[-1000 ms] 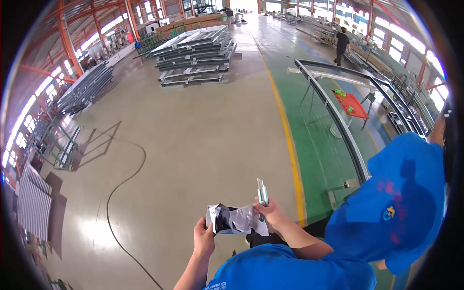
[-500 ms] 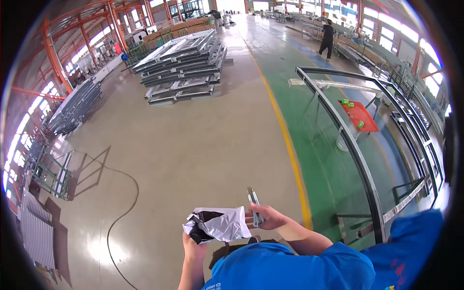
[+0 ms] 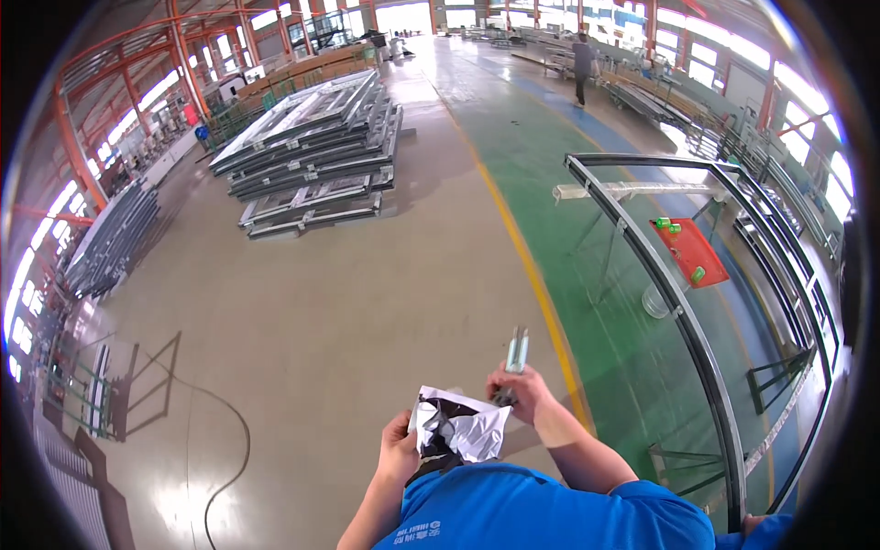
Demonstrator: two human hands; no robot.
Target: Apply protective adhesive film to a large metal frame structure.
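Beige floor [image 3: 367, 302] open across centre, bounded right by yellow line [image 3: 521, 240] and dark metal frame [image 3: 680, 307]. Co-worker's blue clothing [image 3: 766, 533], lower right, shows less than earlier. Left hand [image 3: 398, 447] pinches silver pouch [image 3: 479, 435], lower centre; right hand [image 3: 523, 390], fingers curled round cutter knife [image 3: 518, 353], just beside pouch's right edge.

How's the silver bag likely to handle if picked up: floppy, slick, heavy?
Probably floppy: the silver bag is creased and crumpled. Its bright sheen suggests a smooth film that may slip a little. The thin-looking walls hint at low weight, though whatever sits inside can't be made out.
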